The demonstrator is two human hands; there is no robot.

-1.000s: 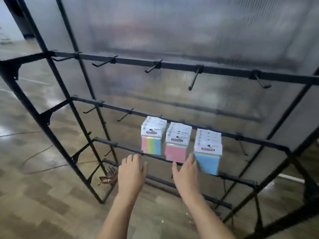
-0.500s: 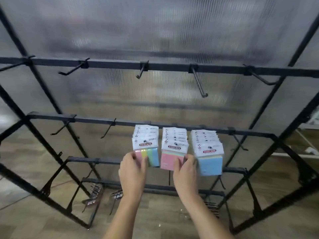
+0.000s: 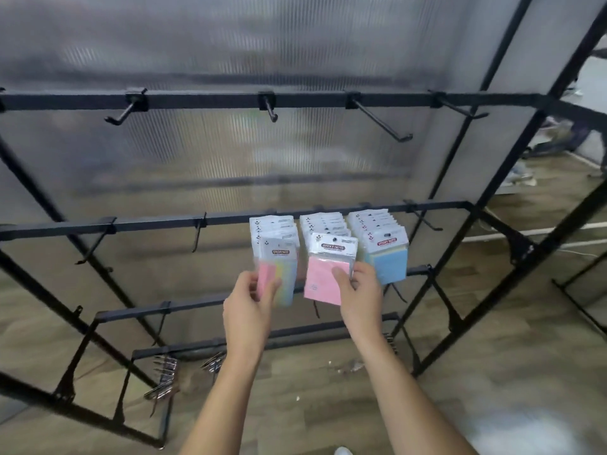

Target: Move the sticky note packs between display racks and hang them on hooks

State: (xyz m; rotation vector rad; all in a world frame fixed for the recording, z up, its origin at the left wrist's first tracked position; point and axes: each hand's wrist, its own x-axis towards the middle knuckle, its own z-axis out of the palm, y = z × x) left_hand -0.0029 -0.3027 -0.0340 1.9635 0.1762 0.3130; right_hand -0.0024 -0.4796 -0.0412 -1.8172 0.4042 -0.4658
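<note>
left hand [image 3: 250, 302]: pinching the multicolour pack [image 3: 277, 274], now pulled forward
right hand [image 3: 358, 292]: gripping the pink pack [image 3: 328, 274], drawn out from its row since 0.5 s ago
blue packs [image 3: 387, 254]: unmoved on the middle rail [image 3: 157, 223]

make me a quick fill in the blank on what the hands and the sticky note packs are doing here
1. The right hand holds the front pack of the middle stack, whose notes are ____.
2. The left hand grips the front pack of the ____ stack.
3. No hand touches the stack whose front notes are ____.
4. All four hooks on the top bar carry ____ packs.

Missing words: pink; left; blue; no
</note>
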